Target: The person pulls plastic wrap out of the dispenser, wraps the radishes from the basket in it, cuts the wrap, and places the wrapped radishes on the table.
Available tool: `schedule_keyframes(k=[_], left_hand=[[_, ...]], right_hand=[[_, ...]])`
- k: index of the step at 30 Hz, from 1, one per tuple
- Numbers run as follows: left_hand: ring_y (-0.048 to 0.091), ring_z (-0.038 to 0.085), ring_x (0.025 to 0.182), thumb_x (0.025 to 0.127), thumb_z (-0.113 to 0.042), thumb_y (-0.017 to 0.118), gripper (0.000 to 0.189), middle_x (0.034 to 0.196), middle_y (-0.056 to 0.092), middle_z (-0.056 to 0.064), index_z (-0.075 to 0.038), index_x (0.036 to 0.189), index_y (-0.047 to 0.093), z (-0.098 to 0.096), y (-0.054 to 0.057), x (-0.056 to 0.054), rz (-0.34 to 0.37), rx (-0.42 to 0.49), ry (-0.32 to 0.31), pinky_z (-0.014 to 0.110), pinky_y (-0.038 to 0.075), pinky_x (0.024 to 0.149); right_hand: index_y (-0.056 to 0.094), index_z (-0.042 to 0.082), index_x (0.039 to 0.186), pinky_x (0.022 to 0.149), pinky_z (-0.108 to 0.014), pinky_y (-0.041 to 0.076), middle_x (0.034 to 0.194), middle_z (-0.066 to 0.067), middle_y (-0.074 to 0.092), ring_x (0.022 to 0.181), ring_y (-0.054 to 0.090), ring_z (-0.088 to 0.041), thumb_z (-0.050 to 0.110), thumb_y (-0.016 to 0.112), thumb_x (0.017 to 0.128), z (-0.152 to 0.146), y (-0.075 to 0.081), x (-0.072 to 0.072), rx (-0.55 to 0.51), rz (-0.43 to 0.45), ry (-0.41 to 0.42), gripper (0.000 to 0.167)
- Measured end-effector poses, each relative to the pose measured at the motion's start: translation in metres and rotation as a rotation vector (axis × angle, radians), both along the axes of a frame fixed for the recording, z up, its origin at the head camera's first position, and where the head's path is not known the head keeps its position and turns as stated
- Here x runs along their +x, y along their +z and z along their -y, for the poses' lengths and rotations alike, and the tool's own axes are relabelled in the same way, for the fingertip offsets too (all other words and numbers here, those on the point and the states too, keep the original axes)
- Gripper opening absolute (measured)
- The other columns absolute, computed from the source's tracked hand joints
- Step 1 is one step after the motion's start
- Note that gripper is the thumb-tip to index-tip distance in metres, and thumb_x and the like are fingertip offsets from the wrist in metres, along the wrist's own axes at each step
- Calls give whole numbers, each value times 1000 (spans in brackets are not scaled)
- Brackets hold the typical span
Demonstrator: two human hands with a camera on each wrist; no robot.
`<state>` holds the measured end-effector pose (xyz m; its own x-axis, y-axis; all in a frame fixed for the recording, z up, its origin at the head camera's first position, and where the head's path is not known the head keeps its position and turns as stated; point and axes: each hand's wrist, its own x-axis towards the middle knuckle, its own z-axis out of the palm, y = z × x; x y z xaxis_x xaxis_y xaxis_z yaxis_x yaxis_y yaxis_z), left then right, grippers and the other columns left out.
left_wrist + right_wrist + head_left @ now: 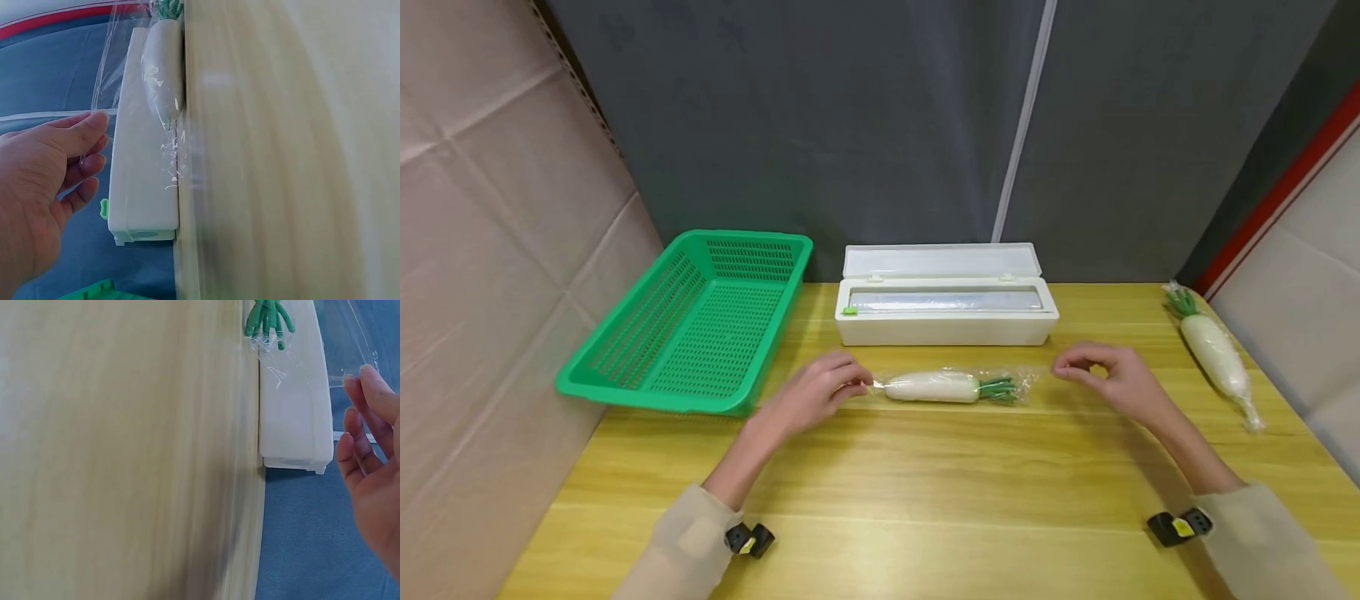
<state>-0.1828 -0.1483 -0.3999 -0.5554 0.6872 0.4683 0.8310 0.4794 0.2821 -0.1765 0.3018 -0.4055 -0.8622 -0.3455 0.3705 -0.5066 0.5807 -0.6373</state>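
A white radish (pixel 934 387) with green leaf stems (pixel 997 389) lies on the table in front of the cling film box (pixel 943 332), with clear cling film (pixel 1028 380) around it. My left hand (pixel 823 390) is at the root end, pinching the film between thumb and forefinger; the left wrist view shows the film (pixel 111 78) rising from those fingertips. Beyond the leaf end, my right hand (pixel 1116 382) pinches the film's other side. In the right wrist view, the film (pixel 350 337) stretches from the right fingertips, next to the green stems (pixel 270 319).
The box's lid (pixel 942 261) stands raised, showing the film roll (pixel 947 301) and a green slider (pixel 850 311). A green plastic basket (pixel 737 400) stands at the left. Another wrapped radish (pixel 1217 354) lies at the right table edge. A grey partition (pixel 850 125) closes off the back.
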Motion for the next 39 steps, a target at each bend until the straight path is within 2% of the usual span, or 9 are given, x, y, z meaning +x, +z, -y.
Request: schedule_keyframes(k=[8, 14, 22, 28, 31, 39], left_hand=[[67, 15, 89, 86, -2, 78, 13, 95, 71, 2, -6, 98, 74, 3, -9, 5, 1, -22, -42, 26, 55, 84], [68, 16, 94, 86, -3, 78, 17, 99, 71, 2, -9, 101, 75, 4, -13, 7, 11, -70, -55, 29, 55, 89], [66, 16, 97, 90, -5, 75, 13, 102, 70, 1, -13, 100, 76, 3, -17, 5, 55, -163, -33, 31, 54, 90], [64, 14, 91, 90, -6, 75, 12, 98, 69, 0, -13, 99, 78, -2, -16, -1, 65, -224, -18, 28, 54, 84], [62, 13, 88, 90, -7, 75, 11, 96, 68, -1, -14, 98, 79, -6, -14, -6, 65, -267, -9, 26, 53, 82], [60, 14, 80, 89, -10, 77, 8, 88, 66, -1, -16, 93, 80, -13, -8, -17, 68, -342, -18, 27, 52, 74]], right_hand=[[75, 13, 94, 64, -22, 47, 87, 0, 70, 75, 56, -7, -2, 72, 90, 2, -2, 5, 15, 34, 114, 16], [73, 8, 97, 64, -22, 46, 88, -2, 70, 74, 56, -13, -8, 71, 88, 3, -5, 5, 3, 54, 202, 18], [76, 12, 102, 76, -19, 51, 98, 3, 73, 87, 64, -10, -6, 70, 90, 7, -9, -2, 65, 98, 321, 23], [78, 14, 103, 80, -19, 53, 99, 5, 73, 90, 67, -13, -1, 71, 91, 11, -13, -7, 154, 122, 344, 20], [79, 13, 103, 80, -22, 54, 100, 5, 73, 91, 68, -17, 1, 71, 91, 14, -13, -10, 191, 106, 353, 19], [80, 13, 99, 78, -30, 57, 98, 4, 73, 90, 68, -14, -1, 74, 89, 21, -10, -17, 273, 86, 358, 19]])
